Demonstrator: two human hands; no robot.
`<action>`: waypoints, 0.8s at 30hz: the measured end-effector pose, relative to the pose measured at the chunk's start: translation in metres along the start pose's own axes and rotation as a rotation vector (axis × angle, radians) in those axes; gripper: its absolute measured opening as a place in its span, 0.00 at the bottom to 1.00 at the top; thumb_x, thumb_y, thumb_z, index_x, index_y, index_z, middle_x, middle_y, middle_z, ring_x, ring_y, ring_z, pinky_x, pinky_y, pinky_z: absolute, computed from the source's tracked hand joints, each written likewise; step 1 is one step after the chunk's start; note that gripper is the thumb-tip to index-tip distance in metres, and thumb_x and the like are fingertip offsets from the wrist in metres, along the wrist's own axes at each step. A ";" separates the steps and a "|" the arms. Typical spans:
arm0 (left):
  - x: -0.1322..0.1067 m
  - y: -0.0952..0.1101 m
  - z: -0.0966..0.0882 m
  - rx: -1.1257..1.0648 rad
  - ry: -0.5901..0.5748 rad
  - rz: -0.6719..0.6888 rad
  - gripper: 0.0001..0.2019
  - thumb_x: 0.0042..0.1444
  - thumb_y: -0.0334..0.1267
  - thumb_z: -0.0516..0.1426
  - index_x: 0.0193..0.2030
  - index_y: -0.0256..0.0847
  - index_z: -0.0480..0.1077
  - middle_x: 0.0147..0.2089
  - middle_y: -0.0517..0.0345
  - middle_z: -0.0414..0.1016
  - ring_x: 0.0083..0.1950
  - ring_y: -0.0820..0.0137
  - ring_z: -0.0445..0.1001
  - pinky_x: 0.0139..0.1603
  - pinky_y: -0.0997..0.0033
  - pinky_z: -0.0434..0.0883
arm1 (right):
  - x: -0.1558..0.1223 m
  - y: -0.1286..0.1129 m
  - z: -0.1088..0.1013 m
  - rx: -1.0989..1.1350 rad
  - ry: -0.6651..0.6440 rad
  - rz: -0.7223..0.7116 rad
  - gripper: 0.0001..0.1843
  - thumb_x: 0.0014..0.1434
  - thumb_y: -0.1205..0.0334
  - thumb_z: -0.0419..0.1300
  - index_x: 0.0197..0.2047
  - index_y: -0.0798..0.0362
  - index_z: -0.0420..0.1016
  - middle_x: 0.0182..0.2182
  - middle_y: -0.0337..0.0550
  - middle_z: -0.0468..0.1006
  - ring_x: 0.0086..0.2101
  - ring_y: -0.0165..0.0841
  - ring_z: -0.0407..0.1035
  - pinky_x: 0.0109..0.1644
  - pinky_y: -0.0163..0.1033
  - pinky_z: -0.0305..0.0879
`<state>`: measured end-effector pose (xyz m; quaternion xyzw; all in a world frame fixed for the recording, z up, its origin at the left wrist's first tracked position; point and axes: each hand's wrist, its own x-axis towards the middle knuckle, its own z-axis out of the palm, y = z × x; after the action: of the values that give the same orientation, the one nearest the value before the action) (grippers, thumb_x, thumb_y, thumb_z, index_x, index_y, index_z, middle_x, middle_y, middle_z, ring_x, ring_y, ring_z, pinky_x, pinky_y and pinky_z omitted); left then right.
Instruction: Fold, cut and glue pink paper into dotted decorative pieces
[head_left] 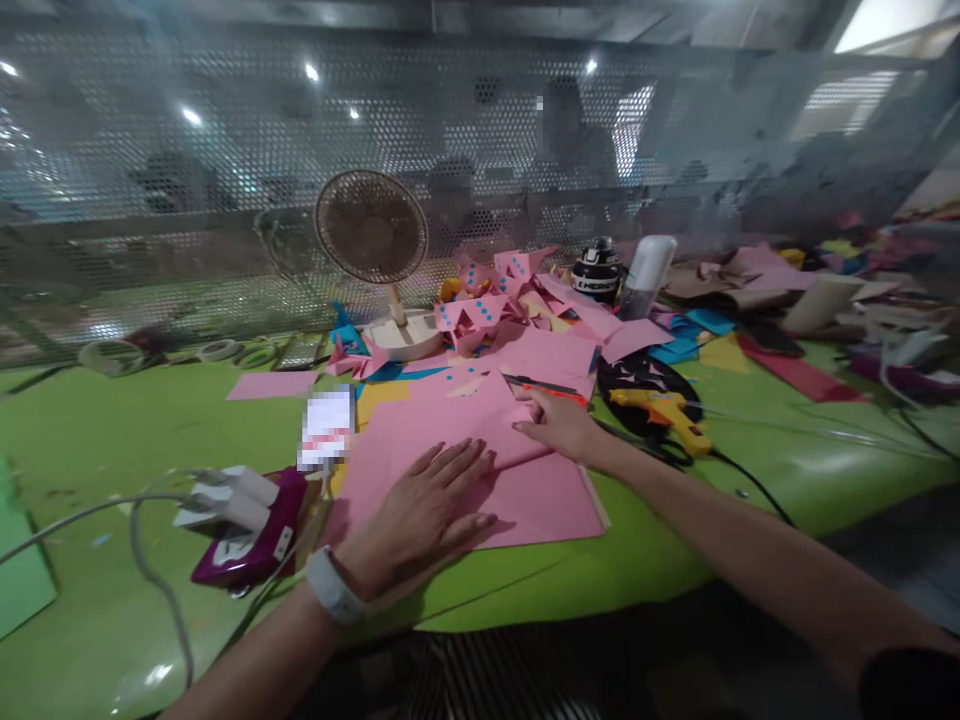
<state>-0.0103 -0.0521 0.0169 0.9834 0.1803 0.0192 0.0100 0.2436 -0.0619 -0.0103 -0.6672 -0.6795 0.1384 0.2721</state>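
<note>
Pink paper sheets (555, 500) lie stacked before me on the green table. My left hand (431, 500), with a pale band on its wrist, rests flat on the pink paper, fingers spread. At the far right of the top sheet, my right hand (559, 425) has its fingers bent and pinched at the edge of a folded pink sheet (480, 415); its fingertips are partly hidden. Just beyond that hand lies a slim black and orange tool (555, 387), perhaps a utility knife. A yellow glue gun (664, 412) sits to its right on a black round plate (637, 375).
At left, a purple power strip (259, 530) holds white plugs, with cables trailing across the table. Behind stand a small fan (371, 230), pink paper shapes with blue dots (472, 315), a black jar (598, 270) and a white-capped bottle (649, 270). A perforated metal screen (480, 140) closes the back.
</note>
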 end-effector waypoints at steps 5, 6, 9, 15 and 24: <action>0.000 0.001 -0.002 -0.023 0.014 -0.006 0.31 0.62 0.56 0.40 0.68 0.44 0.43 0.69 0.54 0.44 0.68 0.64 0.45 0.67 0.57 0.44 | -0.001 -0.003 -0.001 -0.082 0.022 -0.004 0.22 0.55 0.56 0.59 0.53 0.52 0.66 0.28 0.39 0.74 0.31 0.33 0.68 0.35 0.35 0.57; 0.001 0.001 -0.002 -0.027 0.004 -0.009 0.31 0.62 0.56 0.40 0.68 0.44 0.43 0.69 0.53 0.44 0.68 0.64 0.45 0.66 0.57 0.44 | -0.001 -0.005 -0.002 -0.102 0.035 -0.009 0.23 0.55 0.55 0.59 0.53 0.53 0.66 0.29 0.39 0.74 0.32 0.34 0.68 0.36 0.36 0.57; 0.001 0.001 -0.003 -0.035 -0.020 -0.013 0.31 0.62 0.55 0.39 0.68 0.43 0.43 0.69 0.53 0.44 0.69 0.64 0.44 0.66 0.57 0.45 | -0.002 -0.007 -0.002 -0.147 0.063 -0.019 0.23 0.55 0.53 0.59 0.52 0.53 0.67 0.32 0.42 0.75 0.34 0.35 0.69 0.38 0.37 0.58; 0.001 0.000 -0.001 -0.036 -0.009 0.008 0.30 0.62 0.55 0.40 0.68 0.43 0.44 0.69 0.52 0.44 0.69 0.63 0.44 0.66 0.56 0.45 | 0.001 -0.005 -0.003 -0.235 0.156 -0.069 0.18 0.56 0.55 0.58 0.49 0.54 0.70 0.41 0.48 0.75 0.42 0.39 0.68 0.47 0.42 0.59; -0.002 0.000 0.004 -0.071 0.029 -0.026 0.32 0.61 0.58 0.41 0.67 0.41 0.48 0.68 0.50 0.46 0.68 0.62 0.47 0.66 0.58 0.46 | -0.032 -0.035 -0.013 -0.140 -0.294 -0.530 0.29 0.60 0.48 0.52 0.60 0.55 0.63 0.58 0.52 0.64 0.58 0.41 0.57 0.60 0.47 0.53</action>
<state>-0.0119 -0.0527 0.0132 0.9796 0.1923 0.0394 0.0426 0.2206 -0.0978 0.0130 -0.4566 -0.8698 0.1105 0.1507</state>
